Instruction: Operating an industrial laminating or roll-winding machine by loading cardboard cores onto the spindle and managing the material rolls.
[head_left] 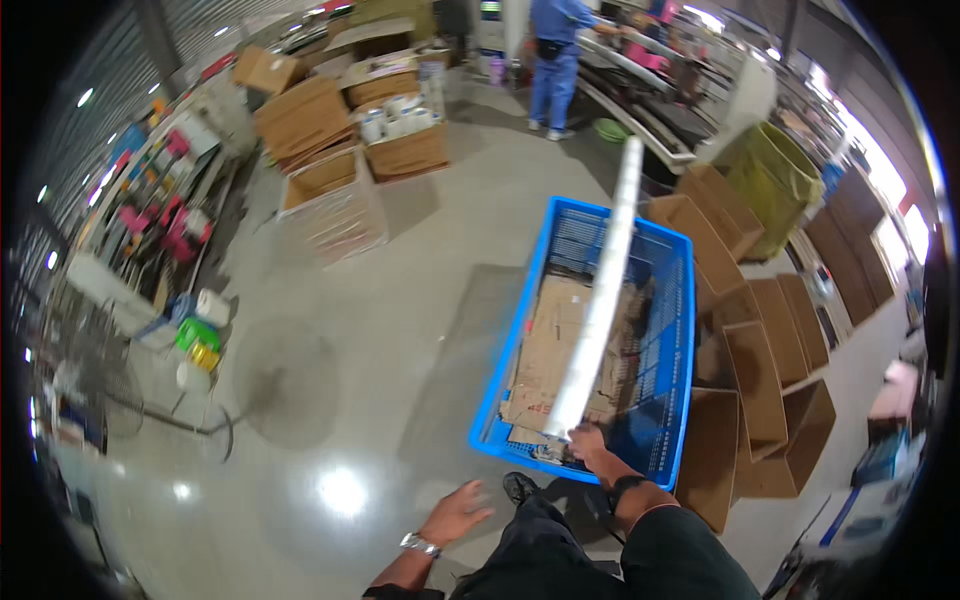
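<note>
In the head view, a long, smooth white tube (603, 290), blurred along its length, is seen slanting up and away over a blue plastic crate (672, 340) with latticed walls. Flattened brown cardboard pieces (545, 350), matte and creased, are laid inside the crate. The lower end of the tube is gripped by the right hand (588, 445), whose fingers are closed around it just above the near rim of the crate; a dark band is worn on that wrist. The left hand (455, 512) is held open with fingers spread, touching nothing, above the glossy grey concrete floor (330, 400), and a metal watch is worn on its wrist. Open brown cardboard boxes (760, 380) are ranged just beside the crate on its right. Further off, stacked cardboard cartons (320, 150) with white rolls (395, 115) on them are seen, and a person in blue clothing (555, 60) stands at a long worktop (640, 110).
</note>
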